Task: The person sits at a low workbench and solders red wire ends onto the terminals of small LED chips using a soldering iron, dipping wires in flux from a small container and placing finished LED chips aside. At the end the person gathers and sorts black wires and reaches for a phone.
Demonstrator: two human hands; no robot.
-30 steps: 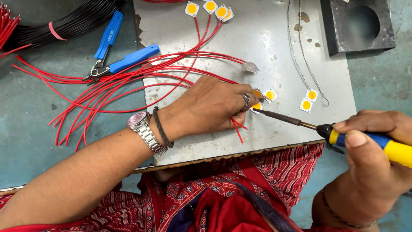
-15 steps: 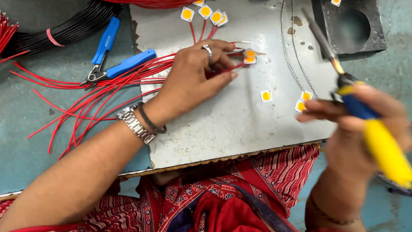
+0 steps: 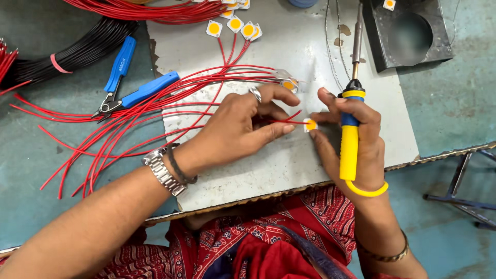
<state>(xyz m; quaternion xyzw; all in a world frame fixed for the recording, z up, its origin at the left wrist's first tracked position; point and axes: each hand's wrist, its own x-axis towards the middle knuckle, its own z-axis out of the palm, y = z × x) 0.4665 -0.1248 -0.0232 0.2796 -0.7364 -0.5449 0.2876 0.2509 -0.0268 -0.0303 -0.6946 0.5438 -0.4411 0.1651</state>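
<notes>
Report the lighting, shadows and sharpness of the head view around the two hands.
Head view: soft, even light with no hard glare on the grey work board; only faint shadows under the left hand and right hand; both hands, the red wire, the small yellow chip and the yellow-handled soldering iron are sharp; slight wide-angle bend towards the edges.

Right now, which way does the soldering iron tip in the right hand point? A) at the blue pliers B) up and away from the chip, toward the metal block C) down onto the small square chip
B: the right hand grips the soldering iron upright, tip toward the metal block, while its fingers touch the small square chip.
</notes>
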